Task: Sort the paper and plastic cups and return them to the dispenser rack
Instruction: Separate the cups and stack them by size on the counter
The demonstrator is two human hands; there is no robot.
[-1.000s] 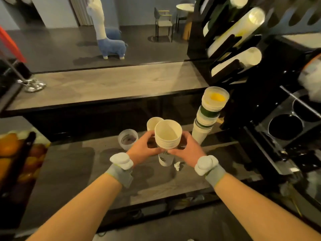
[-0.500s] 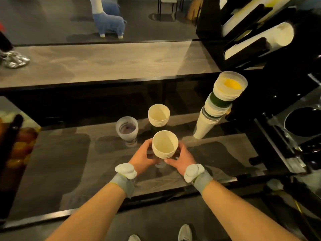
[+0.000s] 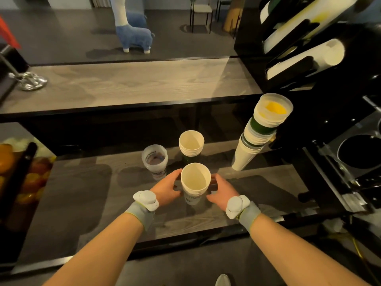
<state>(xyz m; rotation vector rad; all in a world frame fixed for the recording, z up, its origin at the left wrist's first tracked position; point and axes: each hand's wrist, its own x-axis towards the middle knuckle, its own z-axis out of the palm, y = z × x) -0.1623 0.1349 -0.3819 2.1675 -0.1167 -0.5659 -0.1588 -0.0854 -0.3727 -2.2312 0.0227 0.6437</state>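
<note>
The one head-worn wide-angle camera looks forward and steeply down from close above the lower counter (image 3: 82, 193). Forearms enter from 5 and 7 o'clock; the left hand (image 3: 167, 189) and right hand (image 3: 221, 193) flank the paper cup stack (image 3: 194, 182) at centre. The dispenser rack (image 3: 350, 79) fills 2 o'clock, the upper counter (image 3: 134, 83) 11 o'clock, a shoe (image 3: 222, 280) 6 o'clock.

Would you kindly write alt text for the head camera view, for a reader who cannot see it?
A person's left hand and right hand curl around a stack of paper cups over a wooden counter. Behind it stand another paper-cup stack and a clear plastic cup; a tall mixed stack leans towards the black dispenser rack at right.
</note>
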